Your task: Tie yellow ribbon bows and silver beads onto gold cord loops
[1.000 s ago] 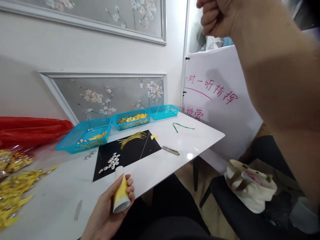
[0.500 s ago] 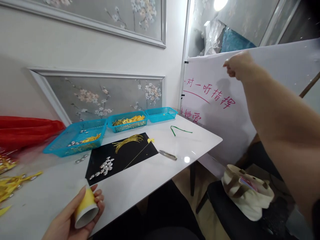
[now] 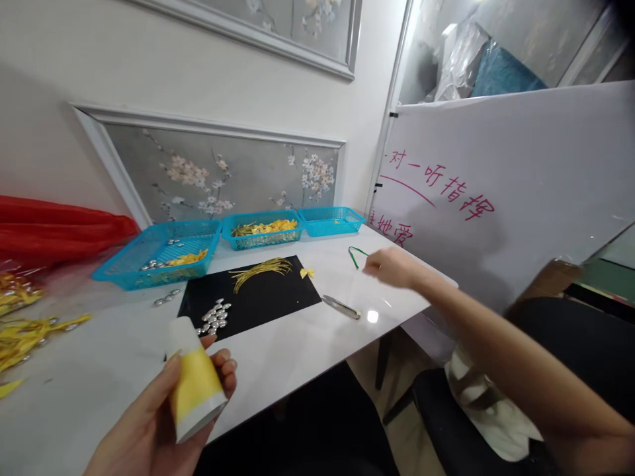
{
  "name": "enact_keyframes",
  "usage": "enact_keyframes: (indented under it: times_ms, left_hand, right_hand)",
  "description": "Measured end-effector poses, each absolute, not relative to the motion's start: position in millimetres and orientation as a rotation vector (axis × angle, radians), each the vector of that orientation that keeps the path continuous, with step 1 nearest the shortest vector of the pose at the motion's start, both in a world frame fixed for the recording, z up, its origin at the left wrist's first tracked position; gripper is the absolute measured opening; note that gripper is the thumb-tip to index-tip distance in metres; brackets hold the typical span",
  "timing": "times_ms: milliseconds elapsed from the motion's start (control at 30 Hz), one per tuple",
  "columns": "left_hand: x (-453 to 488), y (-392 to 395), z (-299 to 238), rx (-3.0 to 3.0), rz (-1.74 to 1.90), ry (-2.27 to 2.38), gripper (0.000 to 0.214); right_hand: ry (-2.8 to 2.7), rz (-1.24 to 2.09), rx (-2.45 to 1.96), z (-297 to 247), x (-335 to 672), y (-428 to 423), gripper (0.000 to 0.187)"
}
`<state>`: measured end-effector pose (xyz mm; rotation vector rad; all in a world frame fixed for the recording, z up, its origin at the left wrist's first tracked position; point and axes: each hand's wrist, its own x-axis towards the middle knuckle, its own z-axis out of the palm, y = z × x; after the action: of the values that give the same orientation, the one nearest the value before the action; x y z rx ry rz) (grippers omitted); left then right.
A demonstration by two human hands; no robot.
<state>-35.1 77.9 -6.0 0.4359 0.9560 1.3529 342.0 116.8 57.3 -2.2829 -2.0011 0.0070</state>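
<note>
My left hand (image 3: 163, 396) is closed around a tube (image 3: 198, 380) wound with yellow, white at both ends and tilted, near the table's front edge. My right hand (image 3: 389, 266) is over the right part of the table with its fingers drawn together; motion smears them, and anything in them is too small to make out. Just beside it lies a green cord (image 3: 353, 256). A pair of thread snips (image 3: 341, 307) rests left of that hand. On the black mat (image 3: 268, 301) are gold wires (image 3: 260, 270), a yellow bow (image 3: 307, 272) at its edge and several silver beads (image 3: 217, 317).
Three blue baskets (image 3: 330, 225) line the wall; yellow pieces and beads lie in two. Red fabric (image 3: 59, 225) and yellow ribbon pieces (image 3: 40, 337) are at the left. A whiteboard (image 3: 520, 152) stands on the right, with a chair (image 3: 441, 410) and pale bag (image 3: 496, 423) below.
My right hand has come down from in front of the whiteboard to the table. My left hand and the tube have shifted rightward. The thin line across the mat no longer shows.
</note>
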Motion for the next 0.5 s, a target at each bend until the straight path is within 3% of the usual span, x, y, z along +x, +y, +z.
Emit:
enact_keyframes:
  times_ms: [233, 500]
  left_hand:
    - [-15.7, 71.0, 8.7, 0.526, 1.333, 0.959, 0.025]
    - [-26.6, 56.8, 3.2, 0.406, 1.166, 0.538, 0.028]
  right_hand:
    - [-2.047, 0.160, -2.271, -10.2, 275.6, 116.3, 0.030]
    - [-1.908, 0.218, -1.992, -19.0, 265.6, 134.2, 0.025]
